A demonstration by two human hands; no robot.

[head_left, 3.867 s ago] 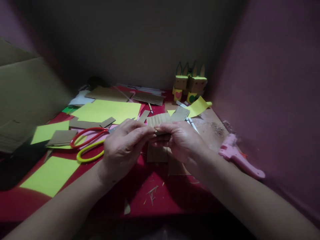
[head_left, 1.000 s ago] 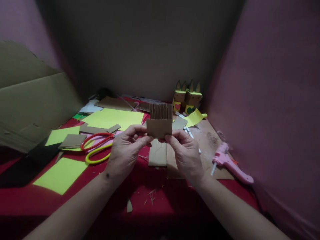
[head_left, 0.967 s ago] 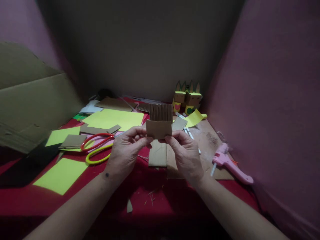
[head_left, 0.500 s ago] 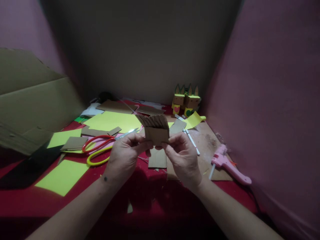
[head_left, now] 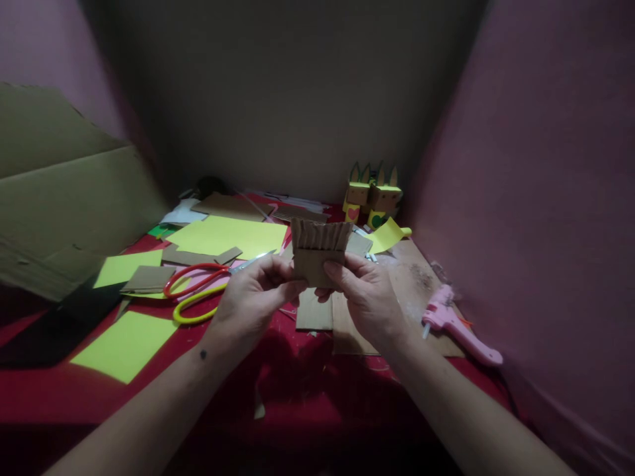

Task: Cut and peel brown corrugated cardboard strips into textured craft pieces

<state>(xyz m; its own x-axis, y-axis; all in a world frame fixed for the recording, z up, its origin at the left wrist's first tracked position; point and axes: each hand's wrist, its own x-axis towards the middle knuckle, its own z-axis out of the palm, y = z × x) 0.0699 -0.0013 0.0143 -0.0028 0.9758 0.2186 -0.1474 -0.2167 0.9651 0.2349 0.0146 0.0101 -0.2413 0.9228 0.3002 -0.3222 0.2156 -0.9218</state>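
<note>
Between my two hands is a small piece of cardboard (head_left: 317,264), smooth on its lower part, with a ridged, corrugated strip standing up along its top. My left hand (head_left: 255,291) pinches its lower left corner between thumb and fingers. On the other side, my right hand (head_left: 370,291) grips the right edge, the thumb lying across the front face. Below them a flat cardboard piece (head_left: 313,312) lies on the red cloth. Scissors (head_left: 196,281) with one red and one yellow handle lie beside my left hand, their blades partly behind it.
A pink glue gun (head_left: 454,324) rests at the right on a brown board (head_left: 411,277). Two cardboard figures (head_left: 372,198) with pointed ears stand at the back. Yellow paper sheets (head_left: 126,345) and cardboard scraps lie around. A large cardboard sheet (head_left: 74,205) rises at the left.
The held cardboard has turned so its ridged strip faces me more squarely, and it sits slightly farther right. My right thumb has moved up onto its front face.
</note>
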